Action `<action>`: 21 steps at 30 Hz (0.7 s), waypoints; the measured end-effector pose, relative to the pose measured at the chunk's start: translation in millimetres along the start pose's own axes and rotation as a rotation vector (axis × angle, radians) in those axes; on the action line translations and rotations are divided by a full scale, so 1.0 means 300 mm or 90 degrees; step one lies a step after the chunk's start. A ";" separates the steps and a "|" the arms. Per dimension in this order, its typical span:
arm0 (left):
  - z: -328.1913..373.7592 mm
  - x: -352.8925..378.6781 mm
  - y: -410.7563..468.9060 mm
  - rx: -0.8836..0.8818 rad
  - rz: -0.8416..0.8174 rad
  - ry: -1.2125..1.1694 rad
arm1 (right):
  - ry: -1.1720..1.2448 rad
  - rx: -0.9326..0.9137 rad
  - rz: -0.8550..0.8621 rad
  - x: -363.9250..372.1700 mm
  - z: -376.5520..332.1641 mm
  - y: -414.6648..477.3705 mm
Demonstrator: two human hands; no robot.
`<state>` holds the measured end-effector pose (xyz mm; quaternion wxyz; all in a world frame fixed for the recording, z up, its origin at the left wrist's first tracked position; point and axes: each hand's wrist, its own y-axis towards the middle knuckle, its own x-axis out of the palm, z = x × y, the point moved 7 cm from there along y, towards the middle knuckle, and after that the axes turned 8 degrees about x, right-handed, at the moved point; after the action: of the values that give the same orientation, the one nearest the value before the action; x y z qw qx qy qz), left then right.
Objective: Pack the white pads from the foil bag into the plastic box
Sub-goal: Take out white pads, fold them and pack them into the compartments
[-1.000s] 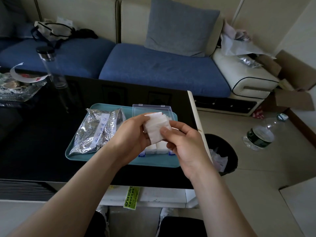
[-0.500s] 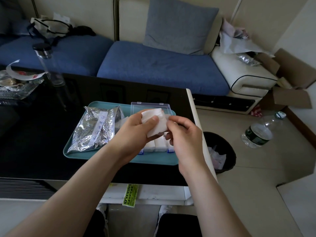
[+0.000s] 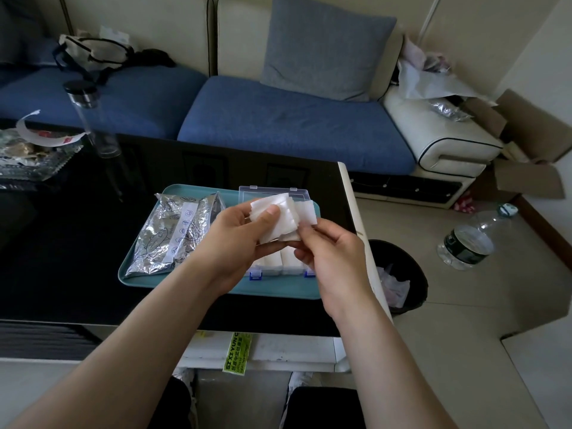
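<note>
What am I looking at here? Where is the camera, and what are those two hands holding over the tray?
There is no machine here. A person works with two bare hands, and the single picture comes from a wide-angle camera worn on the head, looking forward and down.

On the black glass table lies a teal plastic tray. On its left side lies the crinkled silver foil bag. On its right side stands the clear plastic box with blue latches, its lid open and some packed white pads inside.

Above the box, the left hand grips a fanned stack of white square pads, thumb on top. The right hand pinches the stack's right side.
</note>
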<state>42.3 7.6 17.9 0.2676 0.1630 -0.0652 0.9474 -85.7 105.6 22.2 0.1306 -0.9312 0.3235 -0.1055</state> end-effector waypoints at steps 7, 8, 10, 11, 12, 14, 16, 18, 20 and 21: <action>-0.019 -0.065 0.010 -0.055 0.104 -0.018 | 0.022 -0.091 0.151 -0.074 -0.028 0.005; -0.023 -0.056 0.007 -0.074 0.097 -0.041 | 0.004 -0.108 0.140 -0.068 -0.036 0.002; -0.021 -0.028 -0.006 -0.102 0.094 -0.100 | -0.008 -0.097 0.114 -0.052 -0.030 0.001; -0.019 -0.017 -0.012 -0.108 0.106 -0.132 | 0.005 -0.074 0.099 -0.044 -0.021 0.000; -0.018 -0.007 -0.016 -0.110 0.124 -0.160 | 0.027 -0.049 0.082 -0.035 -0.011 -0.001; -0.029 0.003 -0.023 -0.110 0.167 -0.205 | 0.082 -0.005 0.059 -0.019 0.007 -0.006; -0.042 0.010 -0.029 -0.108 0.208 -0.245 | 0.127 0.027 0.044 -0.004 0.014 -0.016; -0.050 0.014 -0.029 -0.103 0.223 -0.268 | 0.151 0.047 0.015 0.022 0.014 -0.031; -0.050 0.025 -0.028 -0.098 0.214 -0.291 | 0.165 0.066 -0.009 0.045 0.017 -0.043; -0.050 0.031 -0.026 -0.097 0.205 -0.295 | 0.163 0.076 -0.010 0.052 0.020 -0.047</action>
<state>34.8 21.9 7.2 0.1033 0.3423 -0.2208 0.9074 -64.0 107.5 22.6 0.1424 -0.9032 0.3236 -0.2435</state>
